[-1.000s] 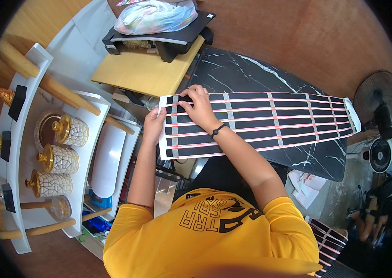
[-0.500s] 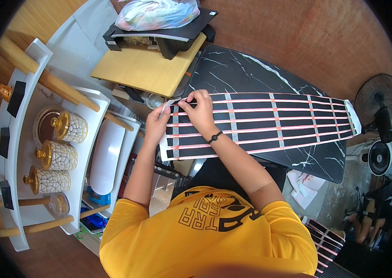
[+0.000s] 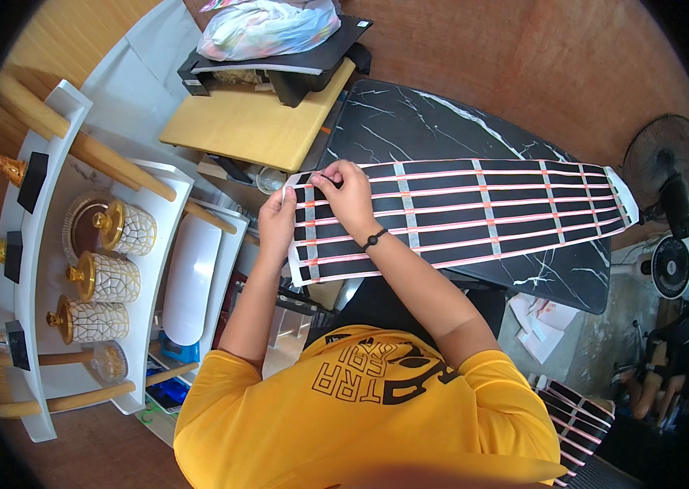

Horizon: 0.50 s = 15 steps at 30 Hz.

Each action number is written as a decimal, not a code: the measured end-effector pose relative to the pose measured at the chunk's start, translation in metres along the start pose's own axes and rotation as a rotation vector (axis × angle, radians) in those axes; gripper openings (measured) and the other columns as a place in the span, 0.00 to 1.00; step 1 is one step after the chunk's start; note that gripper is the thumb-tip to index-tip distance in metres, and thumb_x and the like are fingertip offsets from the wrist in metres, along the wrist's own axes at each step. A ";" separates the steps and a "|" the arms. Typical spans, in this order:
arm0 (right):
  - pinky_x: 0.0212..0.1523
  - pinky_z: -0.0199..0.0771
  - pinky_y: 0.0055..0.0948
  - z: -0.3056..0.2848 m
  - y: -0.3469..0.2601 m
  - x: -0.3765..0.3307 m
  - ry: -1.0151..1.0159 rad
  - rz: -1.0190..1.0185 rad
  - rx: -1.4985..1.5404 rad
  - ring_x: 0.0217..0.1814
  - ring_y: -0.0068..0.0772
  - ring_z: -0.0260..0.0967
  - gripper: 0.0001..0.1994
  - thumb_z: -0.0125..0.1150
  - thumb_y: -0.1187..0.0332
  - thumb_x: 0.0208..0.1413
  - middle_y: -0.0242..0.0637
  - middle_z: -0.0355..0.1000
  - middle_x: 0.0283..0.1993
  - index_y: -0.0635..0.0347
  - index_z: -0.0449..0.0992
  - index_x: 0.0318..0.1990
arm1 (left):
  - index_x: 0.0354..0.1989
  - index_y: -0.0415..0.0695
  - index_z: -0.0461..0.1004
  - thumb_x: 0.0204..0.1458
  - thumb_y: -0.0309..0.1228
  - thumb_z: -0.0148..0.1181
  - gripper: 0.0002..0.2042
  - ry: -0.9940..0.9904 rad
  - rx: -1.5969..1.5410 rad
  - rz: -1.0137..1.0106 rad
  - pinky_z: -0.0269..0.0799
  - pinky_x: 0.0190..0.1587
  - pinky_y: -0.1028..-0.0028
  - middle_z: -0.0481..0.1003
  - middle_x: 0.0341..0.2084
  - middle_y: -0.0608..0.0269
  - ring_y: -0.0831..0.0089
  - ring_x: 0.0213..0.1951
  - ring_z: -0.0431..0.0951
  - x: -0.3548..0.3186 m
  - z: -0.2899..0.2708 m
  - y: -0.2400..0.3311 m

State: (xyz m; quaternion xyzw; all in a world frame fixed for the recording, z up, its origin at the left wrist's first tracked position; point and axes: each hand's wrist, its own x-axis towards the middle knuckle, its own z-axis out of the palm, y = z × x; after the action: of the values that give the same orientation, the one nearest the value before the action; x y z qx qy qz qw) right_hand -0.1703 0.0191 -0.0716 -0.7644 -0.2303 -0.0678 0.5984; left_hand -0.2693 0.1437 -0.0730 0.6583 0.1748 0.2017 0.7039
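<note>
- Head view: low at the right, I see a second panel (image 3: 579, 417), striped too, partly out of frame.
- The wearer's left hand (image 3: 277, 216) is nearly closed, thumb and fingers pinching the main panel (image 3: 446, 205) by the upper corner of its white end (image 3: 295, 259).
- The right hand (image 3: 348, 189) curls just beside it, fingertips close together at the black upper edge; I cannot tell whether they grip a fold.
- The main panel lies across the dark worktop (image 3: 409, 122), its left end overhanging.
- I judge it well advanced: pink-white strips (image 3: 442, 192) already run its length, crossed by grey bands (image 3: 406, 204); that upper corner seems what is left.
</note>
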 end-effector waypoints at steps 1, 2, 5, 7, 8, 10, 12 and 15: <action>0.41 0.68 0.40 0.000 0.001 0.000 -0.012 -0.015 0.002 0.36 0.44 0.70 0.13 0.72 0.63 0.48 0.41 0.72 0.30 0.63 0.78 0.31 | 0.52 0.37 0.77 0.67 0.41 0.52 0.18 0.015 -0.010 0.012 0.72 0.43 0.78 0.80 0.38 0.65 0.82 0.38 0.77 -0.001 0.001 0.001; 0.41 0.68 0.38 0.000 0.002 0.000 -0.020 -0.047 0.007 0.36 0.42 0.70 0.12 0.72 0.63 0.49 0.40 0.74 0.30 0.62 0.79 0.31 | 0.53 0.37 0.77 0.67 0.41 0.53 0.19 0.000 0.024 -0.011 0.72 0.44 0.78 0.80 0.39 0.65 0.81 0.39 0.77 -0.001 0.002 0.004; 0.43 0.68 0.38 -0.003 0.006 0.001 -0.051 -0.046 0.073 0.36 0.42 0.71 0.12 0.72 0.62 0.49 0.41 0.75 0.30 0.62 0.82 0.31 | 0.55 0.37 0.75 0.66 0.41 0.55 0.20 -0.060 0.133 -0.010 0.71 0.49 0.76 0.80 0.43 0.61 0.78 0.44 0.77 0.003 0.000 0.021; 0.45 0.68 0.39 -0.004 0.009 0.001 -0.081 -0.047 0.098 0.37 0.43 0.71 0.13 0.72 0.61 0.49 0.42 0.75 0.30 0.63 0.82 0.31 | 0.59 0.36 0.72 0.65 0.40 0.56 0.22 -0.071 0.220 0.021 0.67 0.57 0.74 0.79 0.48 0.56 0.74 0.51 0.76 0.025 -0.006 0.042; 0.46 0.67 0.39 -0.004 0.010 0.000 -0.098 -0.061 0.094 0.37 0.43 0.72 0.13 0.72 0.61 0.49 0.42 0.76 0.31 0.62 0.82 0.31 | 0.61 0.36 0.70 0.63 0.38 0.59 0.23 -0.103 0.240 0.043 0.69 0.55 0.75 0.80 0.45 0.53 0.72 0.49 0.78 0.036 -0.006 0.052; 0.48 0.67 0.39 -0.003 0.012 0.000 -0.109 -0.087 0.088 0.38 0.44 0.72 0.12 0.72 0.61 0.49 0.42 0.76 0.31 0.62 0.82 0.31 | 0.61 0.35 0.69 0.57 0.34 0.65 0.26 -0.267 0.536 0.078 0.73 0.48 0.76 0.81 0.39 0.52 0.73 0.41 0.80 0.057 -0.004 0.072; 0.50 0.66 0.39 -0.001 0.013 -0.001 -0.092 -0.108 0.084 0.38 0.44 0.72 0.11 0.71 0.62 0.50 0.42 0.76 0.31 0.62 0.82 0.32 | 0.62 0.34 0.68 0.53 0.30 0.67 0.28 -0.437 0.722 -0.045 0.73 0.41 0.77 0.81 0.34 0.55 0.76 0.35 0.80 0.080 0.006 0.087; 0.51 0.66 0.40 0.000 0.016 -0.003 -0.112 -0.131 0.095 0.40 0.44 0.72 0.10 0.70 0.63 0.51 0.40 0.77 0.32 0.61 0.83 0.33 | 0.62 0.33 0.68 0.46 0.25 0.69 0.31 -0.639 0.948 -0.103 0.73 0.33 0.77 0.80 0.27 0.58 0.77 0.28 0.78 0.103 0.021 0.101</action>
State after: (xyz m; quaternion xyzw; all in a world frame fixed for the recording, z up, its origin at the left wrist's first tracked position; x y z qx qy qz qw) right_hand -0.1660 0.0155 -0.0867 -0.7211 -0.3158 -0.0527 0.6144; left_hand -0.1760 0.1838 0.0314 0.9208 0.0565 -0.1425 0.3587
